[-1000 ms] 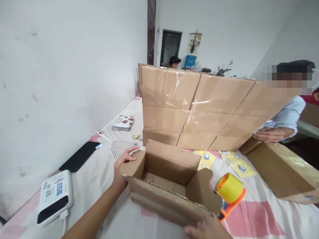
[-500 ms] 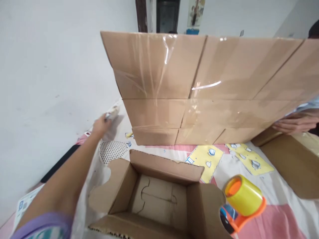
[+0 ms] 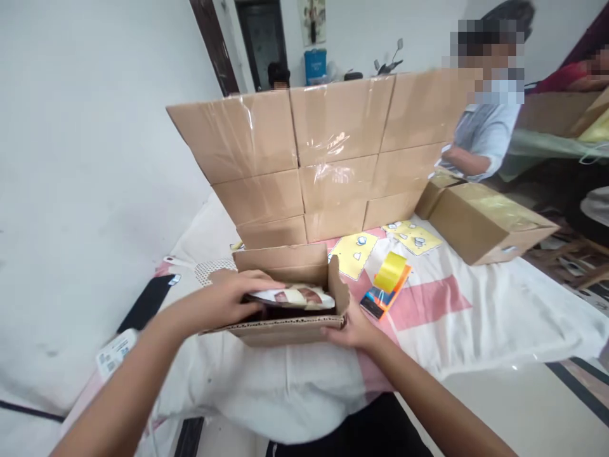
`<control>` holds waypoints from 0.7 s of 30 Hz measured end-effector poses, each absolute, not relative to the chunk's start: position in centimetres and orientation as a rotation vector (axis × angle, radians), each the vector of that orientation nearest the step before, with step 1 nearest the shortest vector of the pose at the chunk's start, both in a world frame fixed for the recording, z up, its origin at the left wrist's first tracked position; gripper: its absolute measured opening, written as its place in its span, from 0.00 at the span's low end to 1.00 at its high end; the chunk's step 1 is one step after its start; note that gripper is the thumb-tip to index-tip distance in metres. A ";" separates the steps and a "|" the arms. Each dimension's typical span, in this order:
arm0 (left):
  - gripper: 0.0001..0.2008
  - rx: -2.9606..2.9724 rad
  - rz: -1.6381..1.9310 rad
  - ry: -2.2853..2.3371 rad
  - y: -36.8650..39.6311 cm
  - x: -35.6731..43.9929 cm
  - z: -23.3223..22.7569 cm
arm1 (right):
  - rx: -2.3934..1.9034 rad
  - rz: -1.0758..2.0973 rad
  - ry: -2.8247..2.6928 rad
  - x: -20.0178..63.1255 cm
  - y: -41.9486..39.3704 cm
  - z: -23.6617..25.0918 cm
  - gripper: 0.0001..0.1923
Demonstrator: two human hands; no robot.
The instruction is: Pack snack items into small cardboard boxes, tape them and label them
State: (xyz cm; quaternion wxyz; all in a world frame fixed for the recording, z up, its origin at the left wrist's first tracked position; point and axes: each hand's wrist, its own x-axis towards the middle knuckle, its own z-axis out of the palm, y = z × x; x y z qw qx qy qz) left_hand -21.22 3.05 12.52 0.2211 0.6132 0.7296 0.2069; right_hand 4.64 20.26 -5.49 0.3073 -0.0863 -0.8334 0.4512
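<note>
An open cardboard box (image 3: 285, 330) sits on the cloth-covered table in front of me. My left hand (image 3: 228, 298) holds a flat white and brown packet (image 3: 297, 296) over the box's opening, partly inside it. My right hand (image 3: 349, 327) grips the box's near right corner. A yellow tape dispenser with an orange handle (image 3: 387, 282) lies just right of the box.
A wall of taped cardboard boxes (image 3: 323, 158) stands behind. Another box (image 3: 490, 219) lies at the right, by a seated person's arm (image 3: 464, 162). A black phone (image 3: 147, 301) and a white device (image 3: 114, 352) lie at the left. The table edge (image 3: 523, 362) drops off at the right.
My left hand reached far left for the packet, then brought it back over the open box. My right hand now holds the box corner. The view pulled back and turned.
</note>
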 end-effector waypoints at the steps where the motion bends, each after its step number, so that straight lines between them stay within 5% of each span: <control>1: 0.17 1.783 0.502 1.993 4.1 -20.5 12.6 | -0.206 1.177 -2.175 4.7 20.4 -5.1 0.54; 4: 0.19 1.849 0.730 2.112 4.3 -20.2 12.7 | -0.140 1.124 -2.140 4.9 20.5 -3.4 0.48; 7: 0.26 1.167 1.701 2.502 1.3 -20.7 10.7 | -0.120 1.087 -2.182 5.5 20.4 -1.4 0.33; 9: 0.35 0.709 2.182 2.247 -0.5 -19.8 7.8 | -0.135 1.094 -2.227 6.0 20.4 -0.2 0.27; 13: 0.48 1.092 2.211 1.756 -1.4 -14.9 2.5 | -0.168 1.165 -2.176 5.8 20.3 1.3 0.24; 17: 0.35 1.152 1.862 2.355 0.2 -11.8 2.3 | -0.140 1.273 -1.775 4.5 20.3 2.3 0.33; 21: 0.27 1.355 1.392 2.746 1.3 -11.8 4.2 | -0.184 1.188 -1.862 4.6 20.7 3.3 0.27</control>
